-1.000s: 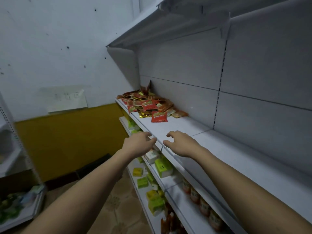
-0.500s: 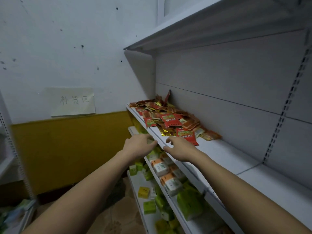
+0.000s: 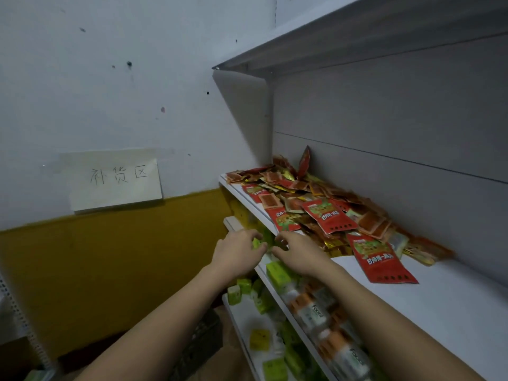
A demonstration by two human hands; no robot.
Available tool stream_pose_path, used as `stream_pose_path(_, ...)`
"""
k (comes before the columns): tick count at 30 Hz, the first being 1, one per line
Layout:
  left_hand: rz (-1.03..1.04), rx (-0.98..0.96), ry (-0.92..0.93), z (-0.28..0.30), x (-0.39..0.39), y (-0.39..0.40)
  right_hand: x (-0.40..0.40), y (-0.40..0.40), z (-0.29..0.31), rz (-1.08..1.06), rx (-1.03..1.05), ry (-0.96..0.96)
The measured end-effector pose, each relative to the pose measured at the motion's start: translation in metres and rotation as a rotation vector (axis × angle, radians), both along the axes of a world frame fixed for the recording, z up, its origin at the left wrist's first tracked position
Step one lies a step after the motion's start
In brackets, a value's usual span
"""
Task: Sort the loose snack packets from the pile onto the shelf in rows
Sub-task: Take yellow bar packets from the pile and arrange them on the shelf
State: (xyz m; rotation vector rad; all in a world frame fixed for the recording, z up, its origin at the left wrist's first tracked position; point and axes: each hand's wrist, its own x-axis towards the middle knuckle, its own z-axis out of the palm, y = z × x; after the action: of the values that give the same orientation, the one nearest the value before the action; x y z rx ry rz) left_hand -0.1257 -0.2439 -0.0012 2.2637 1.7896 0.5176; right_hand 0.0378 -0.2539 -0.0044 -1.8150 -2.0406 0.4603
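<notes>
Red, orange and gold snack packets form a loose pile [image 3: 316,204] on the far left part of a white shelf [image 3: 439,306], heaped against the grey back panel [image 3: 398,127] and reaching to the shelf's far end. One larger red packet [image 3: 380,258] lies flat at the near edge of the pile, partly on bare shelf; a second [image 3: 328,215] rests on top of the heap, and a third [image 3: 283,220] lies at the shelf's front edge. One packet [image 3: 304,162] stands upright against the back panel at the far side. Head view: both forearms extend forward from the near edge of the frame. The left hand [image 3: 237,253] and right hand [image 3: 298,253] are held close together just in front of the shelf's front edge, near the pile but apart from it; the fingers of each are loosely curled and neither hand holds a packet. Below, lower shelves [image 3: 244,320] carry green boxes [image 3: 277,273] and orange-and-white cartons [image 3: 310,312], blurred. A second white shelf [image 3: 357,31] runs overhead. On the left wall, white above and mustard yellow below, hangs a paper sign [image 3: 115,180] with handwritten characters.
</notes>
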Motion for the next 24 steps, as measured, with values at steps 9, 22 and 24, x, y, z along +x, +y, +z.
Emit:
stream_pose_path(9, 0.020, -0.006, 0.035, -0.022, -0.032, 0.179, -0.030, 0.182, -0.018, 0.029, 0.028, 0.109)
stream_pose_path(22, -0.054, 0.047, -0.101, -0.014, -0.057, 0.408, -0.031, 0.390, 0.006, -0.035, 0.036, 0.107)
stream_pose_path(24, -0.086, 0.050, -0.125, -0.018, -0.052, 0.440, -0.031, 0.416, 0.005, -0.059, 0.032, 0.088)
